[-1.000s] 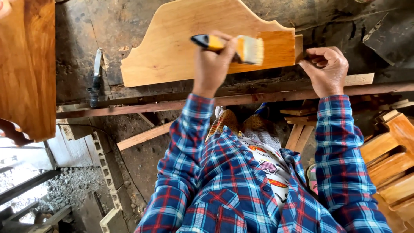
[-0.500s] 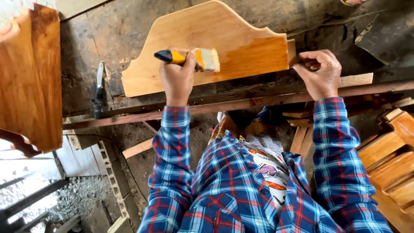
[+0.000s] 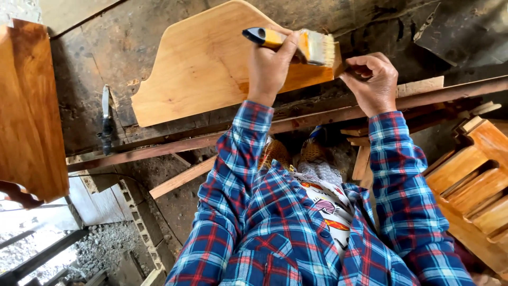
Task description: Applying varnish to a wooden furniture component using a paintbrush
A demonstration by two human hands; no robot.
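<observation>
head view: left hand [image 3: 271,66] clamped on yellow-handled paintbrush [image 3: 296,43], bristles at the right end of a shaped wooden panel [image 3: 211,69].
right hand [image 3: 373,79] closed on that panel end, pinching it steady; panel lies tilted on a dark, stained workbench [image 3: 90,90], a knife [image 3: 106,119] well apart at left. darker finished panel [image 3: 29,106] at far left; stacked varnished parts [image 3: 471,185] at right. risk, as judged: wet bristles sit just beside the right fingers, so finish could smear onto them; a slack pinch could let the panel slide under the stroke.
</observation>
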